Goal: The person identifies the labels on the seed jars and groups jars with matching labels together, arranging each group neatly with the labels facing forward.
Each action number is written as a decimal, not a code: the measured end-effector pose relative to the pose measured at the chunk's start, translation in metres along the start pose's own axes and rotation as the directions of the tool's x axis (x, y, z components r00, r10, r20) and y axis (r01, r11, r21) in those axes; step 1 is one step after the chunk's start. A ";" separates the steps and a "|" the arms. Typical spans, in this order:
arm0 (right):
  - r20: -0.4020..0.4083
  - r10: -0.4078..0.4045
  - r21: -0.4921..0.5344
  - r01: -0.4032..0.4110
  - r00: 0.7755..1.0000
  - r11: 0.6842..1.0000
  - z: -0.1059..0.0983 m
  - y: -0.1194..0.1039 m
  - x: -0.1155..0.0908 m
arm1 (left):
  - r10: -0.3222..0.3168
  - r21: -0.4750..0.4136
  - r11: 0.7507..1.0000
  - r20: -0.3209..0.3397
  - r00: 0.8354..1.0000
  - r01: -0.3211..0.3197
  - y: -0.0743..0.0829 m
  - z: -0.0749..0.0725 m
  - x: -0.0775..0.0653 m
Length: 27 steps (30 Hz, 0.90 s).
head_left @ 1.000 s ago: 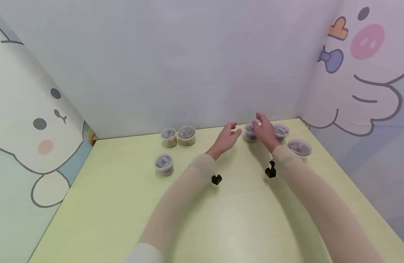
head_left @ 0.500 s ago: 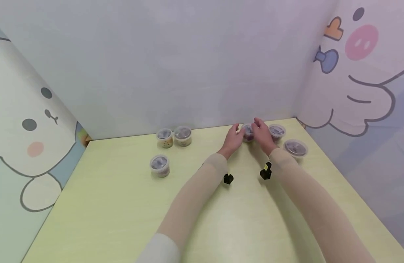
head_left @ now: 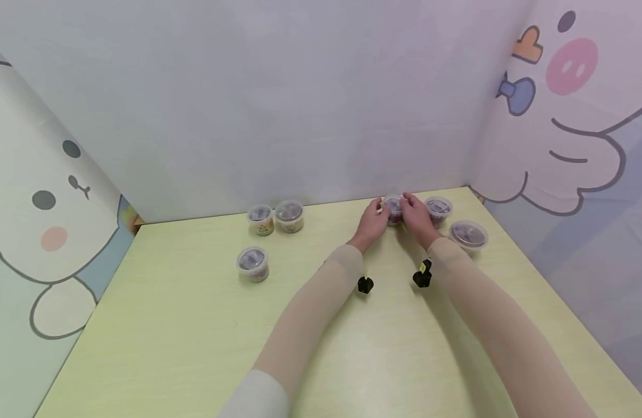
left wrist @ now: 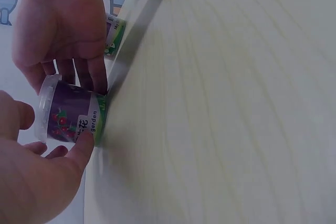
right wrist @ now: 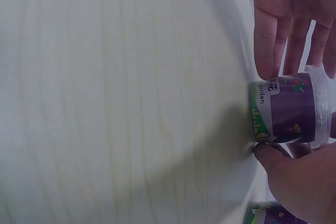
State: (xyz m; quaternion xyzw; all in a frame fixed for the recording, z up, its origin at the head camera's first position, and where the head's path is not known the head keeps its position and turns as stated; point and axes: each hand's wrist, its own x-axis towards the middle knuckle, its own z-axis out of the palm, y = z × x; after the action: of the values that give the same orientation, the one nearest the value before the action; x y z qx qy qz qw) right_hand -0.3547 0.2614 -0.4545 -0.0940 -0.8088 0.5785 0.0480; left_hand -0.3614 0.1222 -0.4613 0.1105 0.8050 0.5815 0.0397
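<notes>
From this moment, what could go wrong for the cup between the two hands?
The right hand is close to the neighbouring cup and might nudge it. The held cup is near the backdrop, so a forward push may bump it there. If the left hand presses harder, this cup may slide sideways.

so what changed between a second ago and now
The left hand moved right to the purple tub, and the right hand came down against its other side; both now hold it. The five other tubs stayed put.
</notes>
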 end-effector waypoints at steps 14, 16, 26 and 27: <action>0.011 0.009 -0.042 -0.008 1.000 0.999 0.002 -0.001 -0.004 | 0.015 0.005 1.000 0.000 1.000 -0.015 -0.002 0.002 0.000; 0.013 0.013 -0.039 -0.013 1.000 0.999 0.003 -0.002 -0.004 | 0.022 0.002 1.000 0.002 1.000 -0.022 -0.002 0.001 0.000; 0.185 0.084 0.175 -0.117 0.979 0.978 -0.002 -0.016 -0.018 | 0.080 -0.024 0.997 0.096 0.992 -0.078 -0.003 -0.019 -0.005; 0.215 0.076 0.188 -0.118 0.974 0.975 -0.004 -0.020 -0.020 | 0.083 -0.023 0.996 0.105 0.991 -0.081 -0.001 -0.023 -0.006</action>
State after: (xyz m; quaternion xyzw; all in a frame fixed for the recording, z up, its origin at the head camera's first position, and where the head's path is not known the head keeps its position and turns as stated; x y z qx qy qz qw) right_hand -0.3368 0.2549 -0.4340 -0.0679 -0.7416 0.6651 -0.0553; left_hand -0.3606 0.0988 -0.4555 0.1737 0.7911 0.5835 0.0595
